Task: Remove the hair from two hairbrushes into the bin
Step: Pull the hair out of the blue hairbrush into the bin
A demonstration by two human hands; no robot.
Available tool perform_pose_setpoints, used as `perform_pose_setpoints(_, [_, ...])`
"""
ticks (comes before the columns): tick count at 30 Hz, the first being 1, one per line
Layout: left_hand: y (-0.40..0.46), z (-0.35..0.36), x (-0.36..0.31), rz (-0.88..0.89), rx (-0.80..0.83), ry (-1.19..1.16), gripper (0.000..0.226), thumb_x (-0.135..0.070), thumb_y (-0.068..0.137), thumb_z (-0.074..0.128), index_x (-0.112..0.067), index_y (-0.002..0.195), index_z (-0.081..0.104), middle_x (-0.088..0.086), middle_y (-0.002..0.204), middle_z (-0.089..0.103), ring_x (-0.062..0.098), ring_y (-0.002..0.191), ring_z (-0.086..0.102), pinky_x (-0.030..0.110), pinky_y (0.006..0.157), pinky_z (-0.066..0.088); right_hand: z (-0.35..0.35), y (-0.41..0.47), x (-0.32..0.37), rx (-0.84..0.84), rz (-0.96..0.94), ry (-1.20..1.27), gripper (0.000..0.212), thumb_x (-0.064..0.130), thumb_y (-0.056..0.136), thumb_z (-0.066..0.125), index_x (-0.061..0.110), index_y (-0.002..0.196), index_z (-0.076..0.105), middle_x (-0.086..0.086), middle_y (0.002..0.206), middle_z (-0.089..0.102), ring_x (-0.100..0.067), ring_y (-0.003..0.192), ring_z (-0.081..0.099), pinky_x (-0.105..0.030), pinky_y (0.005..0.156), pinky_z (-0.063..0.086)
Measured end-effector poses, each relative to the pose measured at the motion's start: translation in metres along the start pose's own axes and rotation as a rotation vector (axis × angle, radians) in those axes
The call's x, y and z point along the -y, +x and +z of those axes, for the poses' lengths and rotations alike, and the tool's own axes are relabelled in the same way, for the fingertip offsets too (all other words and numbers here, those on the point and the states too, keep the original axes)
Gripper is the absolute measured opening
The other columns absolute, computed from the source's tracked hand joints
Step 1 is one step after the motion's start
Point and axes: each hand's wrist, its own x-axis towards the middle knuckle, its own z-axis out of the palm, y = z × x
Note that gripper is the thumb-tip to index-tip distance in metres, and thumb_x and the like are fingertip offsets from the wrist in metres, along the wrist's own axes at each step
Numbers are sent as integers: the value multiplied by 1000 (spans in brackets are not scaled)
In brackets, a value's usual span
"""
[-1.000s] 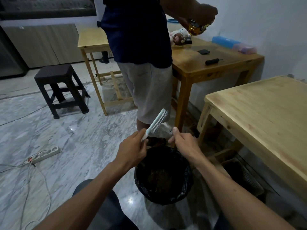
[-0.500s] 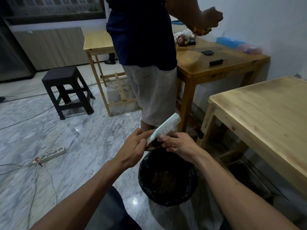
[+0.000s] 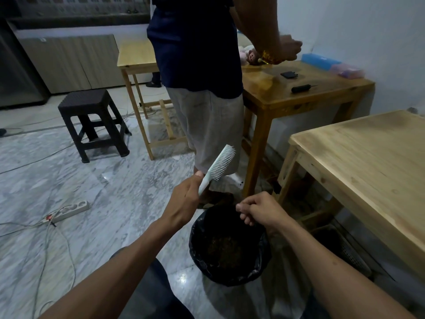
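My left hand [image 3: 186, 199] grips the handle of a pale blue-white hairbrush [image 3: 218, 166], its bristles facing right and its head pointing up and away. My right hand [image 3: 259, 210] hovers over the far rim of the bin [image 3: 197, 245], fingers pinched together; whether any hair is between them I cannot tell. The bin is a round one lined with a black bag, standing on the floor between my knees, with brownish debris at its bottom. The brush is clear of my right hand, up and to the left of the bin. Only one hairbrush is visible.
Another person [image 3: 202, 88] stands just beyond the bin, at a wooden table [image 3: 305, 97] with small items on it. A light wooden table [image 3: 368, 164] is on my right, a dark stool [image 3: 92, 120] to the left, and a power strip [image 3: 69, 209] with cables lies on the marble floor.
My right hand left the brush bristles and dropped down over the bin with its fingers pinched. My left hand kept the brush raised, tilting it more upright.
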Motion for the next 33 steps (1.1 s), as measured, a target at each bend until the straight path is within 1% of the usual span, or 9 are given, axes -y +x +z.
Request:
perform_pose_setpoints(6, [-5,5,-7,-15,14,-30,53,-49,103,38,-8,89,67,5,74,63,10,58,54,14,50,40,8,2,14,143,-91,215,49,13,100,61,26,147,53,11,131,64,-10,128,56,-31,105,44])
perform_pose_setpoints(10, [-2,7,-2,79,68,233,31,-51,94,59,-20,92,67,-3,72,68,7,59,60,21,50,45,13,9,32,80,-90,541,48,52,89,72,26,128,63,5,122,73,-15,118,68,-42,107,48])
perform_pose_setpoints(12, [0,9,4,138,133,361,31,-47,96,57,-17,93,64,1,75,69,13,63,61,35,56,48,13,12,40,19,-117,604,47,49,78,81,19,114,72,-3,108,81,-18,100,77,-35,90,56])
perform_pose_setpoints(15, [2,10,15,118,245,385,26,-40,99,53,-15,94,62,0,74,65,11,59,55,28,53,40,12,13,50,-122,-152,509,33,35,85,83,11,107,78,-4,95,82,-18,88,77,-25,72,57])
perform_pose_setpoints(19, [-3,7,46,45,421,591,23,-31,101,51,-12,89,57,1,77,61,16,64,57,31,58,42,-17,20,60,-351,-146,646,37,34,87,80,13,117,75,-7,108,77,-26,104,72,-43,95,58])
perform_pose_setpoints(23, [-5,24,59,42,530,737,2,-13,94,51,-11,95,51,11,99,61,29,89,60,37,69,46,-48,19,60,-349,-186,626,35,36,85,81,17,113,73,-8,112,76,-29,112,71,-46,103,54])
perform_pose_setpoints(26, [4,42,46,-7,584,711,75,-11,84,56,-18,153,26,13,148,38,34,134,36,52,106,41,-48,13,51,-311,-164,477,43,39,81,84,21,117,73,-4,112,78,-26,110,73,-50,105,54])
perform_pose_setpoints(29, [14,39,30,-190,591,442,110,-17,80,61,-27,157,-17,6,165,4,34,150,11,50,117,30,-48,11,39,-295,-159,422,45,36,80,87,18,120,74,-1,107,80,-22,105,75,-47,103,56])
perform_pose_setpoints(33, [16,32,18,-120,550,165,114,-47,77,76,-34,158,-3,2,153,39,19,131,46,29,99,42,-38,12,31,-288,-136,431,61,50,67,92,14,115,78,-2,102,82,-23,101,77,-49,101,58])
